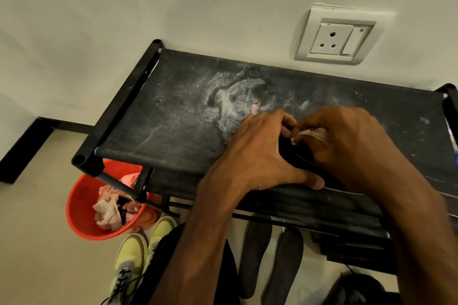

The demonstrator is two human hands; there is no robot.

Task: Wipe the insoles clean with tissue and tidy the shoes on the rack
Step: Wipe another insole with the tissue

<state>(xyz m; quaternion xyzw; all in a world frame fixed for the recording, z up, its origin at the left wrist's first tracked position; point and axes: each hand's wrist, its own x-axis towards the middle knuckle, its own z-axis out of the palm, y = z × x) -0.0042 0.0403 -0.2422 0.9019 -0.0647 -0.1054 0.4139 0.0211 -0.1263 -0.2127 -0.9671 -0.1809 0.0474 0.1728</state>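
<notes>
Brace insole (pixel 298 156) with left hand (pixel 262 153) curled round it; sweep tissue (pixel 309 133), pinched in fingers of right hand (pixel 349 141), firmly lengthwise.

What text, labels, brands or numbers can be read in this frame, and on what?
None legible.
Yellow shoes: pale mark on a grey tongue, too blurred to read.
Wall socket: no print visible.
Tissue pinched in right hand, dark item gripped by left hand, rack, red bucket: no lettering visible.
</notes>
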